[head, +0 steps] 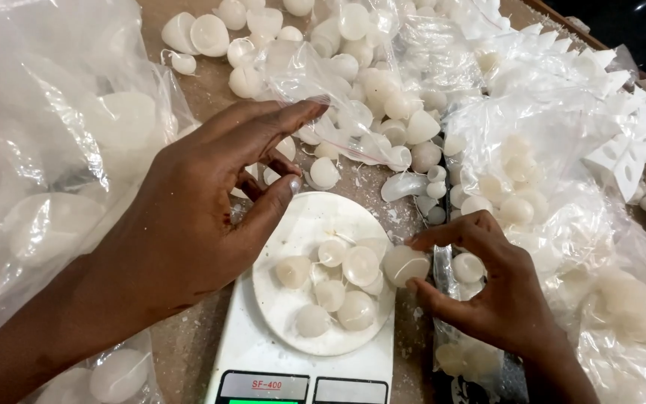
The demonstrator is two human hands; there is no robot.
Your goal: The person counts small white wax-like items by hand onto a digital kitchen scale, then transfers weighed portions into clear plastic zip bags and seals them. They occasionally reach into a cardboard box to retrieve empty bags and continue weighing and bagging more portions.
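Clear plastic bags (46, 157) bulging with white wax pieces crowd the left side and run off the frame, their contents blurred behind the film; more bags (562, 187) heap on the right, and how many bags there are cannot be told. A white kitchen scale (263, 359) is cut off at the bottom edge, only the top of its display showing. The left hand (181, 224) hovers over the scale's round white platform (304, 221), fingers spread and curled, thumb near the forefinger, holding nothing that can be seen, and it hides part of the loose pile behind. The right hand (487, 288) pinches one small dome-shaped wax candle (405, 265) between thumb and forefinger at the platform's right rim. About eight similar candles (334, 288) sit clustered on the platform, some overlapping. Dozens of loose candles (353, 82) scatter across the brown tabletop (203, 97) beyond, too many to count.
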